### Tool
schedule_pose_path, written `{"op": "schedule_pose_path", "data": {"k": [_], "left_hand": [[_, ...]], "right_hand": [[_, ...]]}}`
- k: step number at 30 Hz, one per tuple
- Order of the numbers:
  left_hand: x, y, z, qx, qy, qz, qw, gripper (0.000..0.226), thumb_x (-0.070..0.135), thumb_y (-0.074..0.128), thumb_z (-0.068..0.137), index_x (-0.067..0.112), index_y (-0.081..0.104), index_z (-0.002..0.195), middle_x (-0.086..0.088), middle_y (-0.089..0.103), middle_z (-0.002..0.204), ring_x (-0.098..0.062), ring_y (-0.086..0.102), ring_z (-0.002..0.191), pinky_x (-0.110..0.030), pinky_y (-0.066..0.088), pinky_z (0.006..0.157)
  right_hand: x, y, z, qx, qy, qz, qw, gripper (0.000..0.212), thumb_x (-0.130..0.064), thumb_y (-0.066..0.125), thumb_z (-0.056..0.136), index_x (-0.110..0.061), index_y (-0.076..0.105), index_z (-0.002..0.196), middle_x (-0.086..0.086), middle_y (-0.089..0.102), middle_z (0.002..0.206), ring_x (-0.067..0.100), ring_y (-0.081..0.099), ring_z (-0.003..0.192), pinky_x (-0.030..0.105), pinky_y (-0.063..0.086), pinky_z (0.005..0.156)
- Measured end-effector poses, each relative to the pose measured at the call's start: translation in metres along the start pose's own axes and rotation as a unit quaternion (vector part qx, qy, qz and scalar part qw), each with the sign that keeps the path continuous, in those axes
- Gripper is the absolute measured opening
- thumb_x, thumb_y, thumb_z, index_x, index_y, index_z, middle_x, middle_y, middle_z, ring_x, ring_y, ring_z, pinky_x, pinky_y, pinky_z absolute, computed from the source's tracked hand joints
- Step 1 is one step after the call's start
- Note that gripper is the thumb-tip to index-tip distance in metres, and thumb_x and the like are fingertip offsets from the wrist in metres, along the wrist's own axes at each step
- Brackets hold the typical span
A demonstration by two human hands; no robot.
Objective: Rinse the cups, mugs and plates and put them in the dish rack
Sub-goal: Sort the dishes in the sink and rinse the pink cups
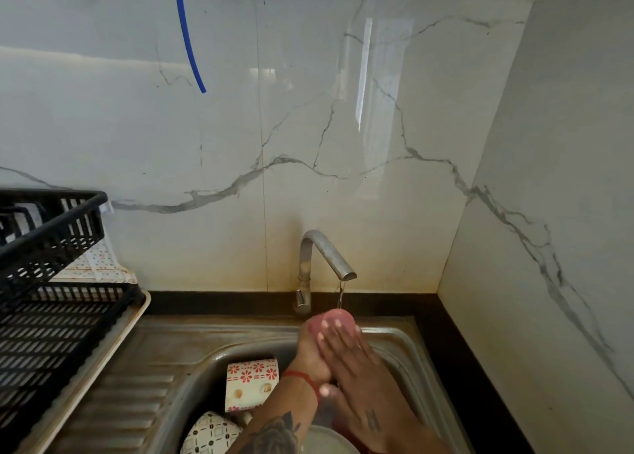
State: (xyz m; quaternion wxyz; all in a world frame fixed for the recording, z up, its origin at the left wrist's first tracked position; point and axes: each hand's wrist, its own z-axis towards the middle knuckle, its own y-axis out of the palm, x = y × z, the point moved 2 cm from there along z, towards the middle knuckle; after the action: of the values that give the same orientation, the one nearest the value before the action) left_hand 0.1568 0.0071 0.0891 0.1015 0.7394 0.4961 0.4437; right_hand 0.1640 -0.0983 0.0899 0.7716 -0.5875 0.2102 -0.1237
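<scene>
both hands meet under the tap (327, 258), where a thin stream of water falls. the left hand (314, 345) reaches up to a pink cup (338, 316) and seems to hold it from below; its fingers are hidden, so i cannot tell its grip. the right hand (346, 354) lies over it, fingers straight, rubbing the cup. in the sink (408, 344), lower middle of the frame, a flowered mug (252, 386), a patterned cup (211, 433) and a plate (329, 441) wait. the rack (51, 282) at left looks nearly bare, so most work is left.
</scene>
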Motion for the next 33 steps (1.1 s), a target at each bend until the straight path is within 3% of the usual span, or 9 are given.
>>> {"op": "schedule_pose_path", "data": {"k": [2,7,11,14,17,20,23,27,33], "left_hand": [[0.002,-0.003,0.008,0.03,-0.03,-0.013,0.999,0.045,0.036,0.049,0.097,-0.003,0.051,0.12,-0.024,0.061,0.096,-0.035,0.06,0.085,-0.047,0.048,0.087],[-0.003,0.004,0.006,0.0,-0.038,-0.063,0.997,0.044,0.038,0.044,0.099,-0.004,0.056,0.11,-0.026,0.068,0.084,-0.039,0.061,0.083,-0.045,0.046,0.061],[0.002,-0.003,0.008,-0.01,-0.02,-0.048,0.999,0.046,0.037,0.056,0.094,0.003,0.051,0.125,-0.025,0.062,0.104,-0.038,0.061,0.092,-0.047,0.051,0.069],[0.007,-0.01,0.013,0.027,0.051,0.012,0.998,0.055,0.022,0.073,0.083,0.013,0.044,0.129,-0.023,0.054,0.121,-0.04,0.055,0.108,-0.053,0.052,0.085],[0.002,-0.007,0.006,0.001,0.109,0.104,0.989,0.07,0.01,0.077,0.076,0.022,0.04,0.135,-0.015,0.052,0.124,-0.035,0.052,0.111,-0.049,0.053,0.082],[0.001,-0.003,-0.007,-0.062,0.176,0.216,0.958,0.086,0.001,0.08,0.069,0.032,0.033,0.134,-0.005,0.052,0.123,-0.025,0.05,0.113,-0.046,0.049,0.092],[0.013,-0.009,-0.02,-0.129,0.23,0.305,0.915,0.088,0.006,0.084,0.065,0.036,0.035,0.132,0.005,0.054,0.122,-0.015,0.054,0.112,-0.023,0.054,0.075],[0.032,-0.026,-0.031,-0.154,0.262,0.348,0.887,0.063,0.022,0.079,0.07,0.039,0.046,0.12,0.01,0.059,0.123,-0.002,0.058,0.109,-0.013,0.049,0.07],[0.039,-0.032,-0.025,-0.15,0.224,0.353,0.896,0.032,0.026,0.054,0.095,0.036,0.049,0.126,0.014,0.056,0.127,-0.007,0.055,0.116,-0.028,0.046,0.093]], "right_hand": [[0.013,0.001,-0.004,-0.044,-0.009,-0.001,0.999,0.071,-0.069,-0.007,0.087,-0.033,-0.018,0.146,-0.017,-0.028,0.151,0.003,-0.022,0.142,0.026,-0.021,0.114],[0.012,-0.01,0.009,0.013,0.088,-0.049,0.995,0.061,-0.052,0.009,0.098,-0.027,-0.024,0.142,-0.004,-0.034,0.149,0.015,-0.035,0.137,0.03,-0.032,0.107],[-0.003,-0.006,0.002,0.112,0.05,-0.042,0.992,0.065,-0.048,0.034,0.094,-0.017,0.02,0.15,0.004,0.029,0.153,0.023,0.03,0.14,0.044,0.023,0.115],[0.009,-0.003,-0.005,0.116,0.203,0.134,0.963,0.086,-0.056,0.05,0.091,-0.027,-0.003,0.152,-0.002,0.006,0.159,0.02,0.015,0.146,0.034,0.021,0.113],[0.018,0.003,0.001,0.006,0.28,0.484,0.829,0.088,-0.035,0.08,0.074,-0.031,0.025,0.143,-0.006,0.053,0.131,0.009,0.056,0.115,0.025,0.054,0.084],[0.023,0.01,0.008,0.036,0.234,0.555,0.798,0.078,-0.017,0.082,0.062,-0.033,0.042,0.128,-0.009,0.063,0.111,0.004,0.064,0.098,0.022,0.055,0.072],[0.026,0.012,0.011,0.09,0.213,0.574,0.786,0.077,-0.006,0.084,0.059,-0.029,0.045,0.121,-0.002,0.064,0.106,0.01,0.066,0.094,0.029,0.058,0.068],[0.024,0.012,0.022,0.107,0.225,0.513,0.821,0.092,-0.003,0.087,0.062,-0.023,0.036,0.136,0.004,0.055,0.121,0.024,0.057,0.11,0.049,0.056,0.083],[0.037,-0.005,0.031,0.164,0.228,0.334,0.9,0.077,-0.008,0.086,0.065,-0.016,0.047,0.131,0.001,0.056,0.125,0.018,0.055,0.114,0.039,0.054,0.089]]}}
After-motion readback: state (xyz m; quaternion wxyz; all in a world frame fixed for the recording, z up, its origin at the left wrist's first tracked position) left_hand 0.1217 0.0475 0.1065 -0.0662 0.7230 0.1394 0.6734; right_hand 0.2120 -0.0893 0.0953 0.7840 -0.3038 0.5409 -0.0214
